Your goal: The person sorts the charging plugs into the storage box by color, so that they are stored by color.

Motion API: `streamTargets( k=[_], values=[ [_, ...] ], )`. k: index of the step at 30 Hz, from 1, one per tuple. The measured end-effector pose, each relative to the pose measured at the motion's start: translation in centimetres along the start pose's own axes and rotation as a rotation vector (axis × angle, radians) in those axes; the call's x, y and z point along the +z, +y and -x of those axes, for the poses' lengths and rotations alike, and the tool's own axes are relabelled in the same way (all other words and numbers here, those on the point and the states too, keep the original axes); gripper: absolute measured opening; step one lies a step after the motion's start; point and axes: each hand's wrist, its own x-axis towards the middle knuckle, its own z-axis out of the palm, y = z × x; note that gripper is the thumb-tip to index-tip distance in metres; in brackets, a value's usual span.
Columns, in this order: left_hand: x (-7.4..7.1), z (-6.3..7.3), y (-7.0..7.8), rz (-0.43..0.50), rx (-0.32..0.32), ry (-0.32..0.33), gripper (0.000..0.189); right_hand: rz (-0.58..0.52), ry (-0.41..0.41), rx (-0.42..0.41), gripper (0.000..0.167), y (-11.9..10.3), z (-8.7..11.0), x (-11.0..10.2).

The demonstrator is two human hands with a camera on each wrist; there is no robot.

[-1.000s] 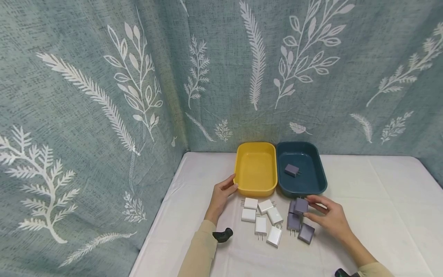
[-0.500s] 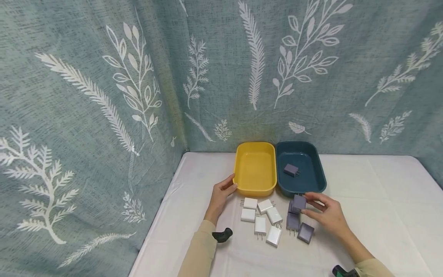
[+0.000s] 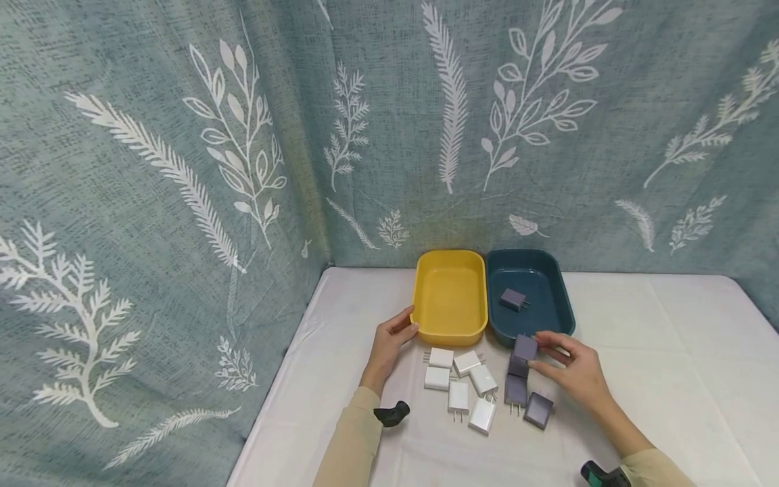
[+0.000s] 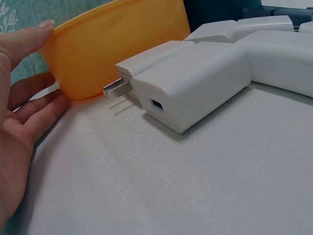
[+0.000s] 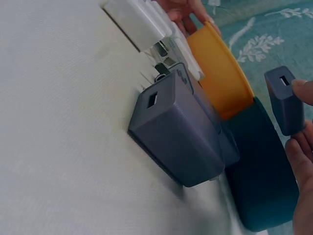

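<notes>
My right hand [image 3: 578, 370] pinches a dark purple plug-in charger [image 3: 525, 346] between thumb and fingers, in front of the blue tray [image 3: 567, 297]. In the right wrist view this purple charger [image 5: 285, 100] is raised above the tablecloth, its port facing up. More purple chargers [image 3: 516, 390] lie just below it, and one [image 3: 538, 410] sits a little apart to the right. Another purple charger [image 3: 512, 298] lies inside the blue tray. My left hand [image 3: 385, 348] touches the yellow tray [image 3: 450, 337] at its left side, thumb at the rim and fingers low against the outer wall.
Several white chargers [image 3: 458, 397] lie in a loose cluster in front of the yellow tray, prongs pointing various ways. Both trays stand side by side near a patterned curtain [image 3: 389, 135] behind the white tablecloth [image 3: 657, 352]. The curtain also runs along the left side.
My right hand has moved the pinched purple charger slightly away from me, toward the blue tray, uncovering more of the purple chargers below. The left hand stays at the yellow tray.
</notes>
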Motion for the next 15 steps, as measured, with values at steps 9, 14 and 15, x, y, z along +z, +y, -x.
streamTargets(
  k=[9,14,15],
  values=[
    [0.0,-0.7,-1.7,0.008,0.018,0.037,0.049,0.002,0.046,0.007,0.050,-0.1,-0.6,0.3],
    [0.1,-1.3,-3.1,-0.001,0.043,0.064,0.046,0.024,0.081,0.024,0.051,-0.1,-0.8,0.6],
    [0.1,-1.3,-3.1,-0.002,0.050,0.063,0.046,0.026,0.086,0.027,0.051,-0.1,-0.8,0.7]
  ],
)
